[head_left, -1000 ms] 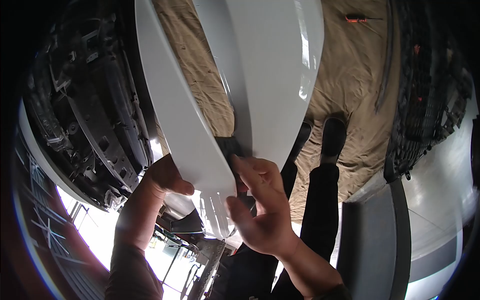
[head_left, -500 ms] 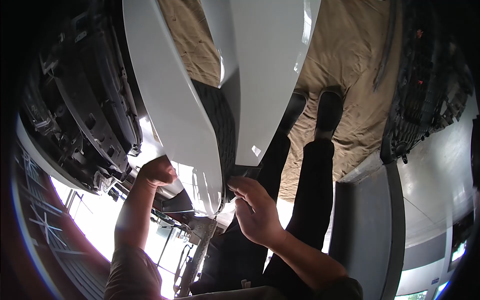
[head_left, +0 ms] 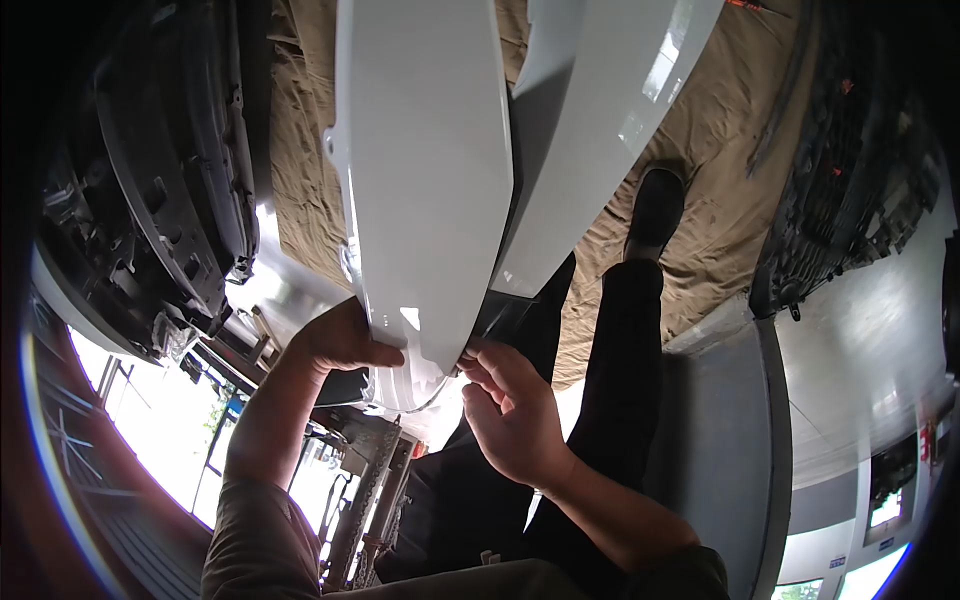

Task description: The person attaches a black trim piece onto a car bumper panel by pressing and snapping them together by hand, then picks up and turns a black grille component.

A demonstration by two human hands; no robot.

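A glossy light-grey panel (head_left: 425,170) runs lengthwise in front of me, its tapered end close to my body. My left hand (head_left: 347,338) grips its left edge, with the thumb on top and the fingers hidden beneath. At the right side of the tapered tip, my right hand (head_left: 512,410) has its curled fingertips against the edge. A second grey section (head_left: 600,130) with bright reflections slants away to the right, a dark part showing between the two.
Brown cloth (head_left: 720,200) covers the floor, with my shoe (head_left: 657,205) on it. Black vehicle parts (head_left: 165,190) stand left, and a black grille-like part (head_left: 840,190) lies right. A grey panel (head_left: 715,430) is beside my leg. An orange-handled tool (head_left: 745,5) lies at top right.
The panel has swung rightward and turned, showing its left edge with tabs. My left hand has shifted slightly right, its thumb now over the surface. My right hand stays near the tip.
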